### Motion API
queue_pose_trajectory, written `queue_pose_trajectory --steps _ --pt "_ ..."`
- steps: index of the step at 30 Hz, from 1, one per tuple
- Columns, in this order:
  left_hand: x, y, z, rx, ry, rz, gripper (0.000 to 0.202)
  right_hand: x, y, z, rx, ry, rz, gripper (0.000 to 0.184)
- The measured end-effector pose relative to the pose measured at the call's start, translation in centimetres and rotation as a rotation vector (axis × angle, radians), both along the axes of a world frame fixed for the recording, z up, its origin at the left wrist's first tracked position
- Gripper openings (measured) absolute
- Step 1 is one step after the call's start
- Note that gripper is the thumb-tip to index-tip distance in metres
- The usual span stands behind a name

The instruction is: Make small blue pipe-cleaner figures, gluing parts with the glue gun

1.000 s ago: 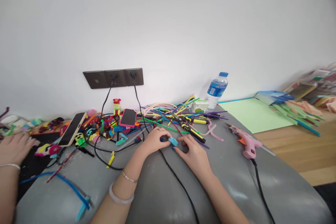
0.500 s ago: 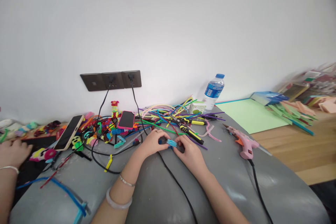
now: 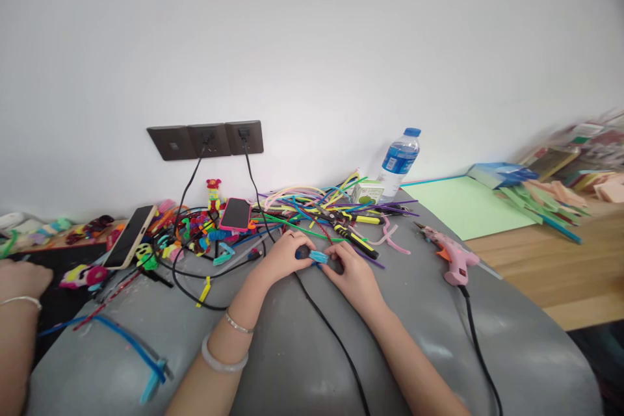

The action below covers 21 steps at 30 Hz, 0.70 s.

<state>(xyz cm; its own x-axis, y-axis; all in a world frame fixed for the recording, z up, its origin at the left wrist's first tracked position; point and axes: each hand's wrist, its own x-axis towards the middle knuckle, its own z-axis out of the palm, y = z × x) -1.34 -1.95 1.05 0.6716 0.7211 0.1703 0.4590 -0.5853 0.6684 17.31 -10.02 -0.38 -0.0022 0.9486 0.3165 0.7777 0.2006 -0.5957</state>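
Note:
Between my two hands is a small light-blue fuzzy piece [image 3: 319, 257], which looks like bent pipe cleaner. My left hand [image 3: 283, 255] pinches it at its left end, where a dark rounded part [image 3: 302, 251] shows between thumb and fingers; whether the two are joined I cannot tell. At the right end, the thumb and fingertips of my right hand [image 3: 355, 271] close on the blue piece. Just behind my hands lie black-and-yellow pliers [image 3: 353, 242] and a heap of coloured pipe cleaners [image 3: 312, 201].
A pink glue gun [image 3: 455, 260] lies to the right, its cord trailing forward. A water bottle [image 3: 400, 159] and small box [image 3: 366, 192] stand behind. Phones [image 3: 236, 213], fuzzy figures [image 3: 146, 255] and black cables [image 3: 195, 273] crowd the left, near another person's hand [image 3: 22, 278].
My right fingers have shifted on the blue piece, exposing more of it. The other person's hand at the left has curled in. The view has tilted slightly downward.

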Motion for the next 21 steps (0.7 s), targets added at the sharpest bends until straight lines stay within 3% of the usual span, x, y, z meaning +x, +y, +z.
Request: queue_pose_trajectory --steps 21 --pt "-0.80 0.70 -0.33 -0.029 -0.024 -0.079 0.026 0.54 -0.08 0.05 -0.028 0.111 0.100 0.025"
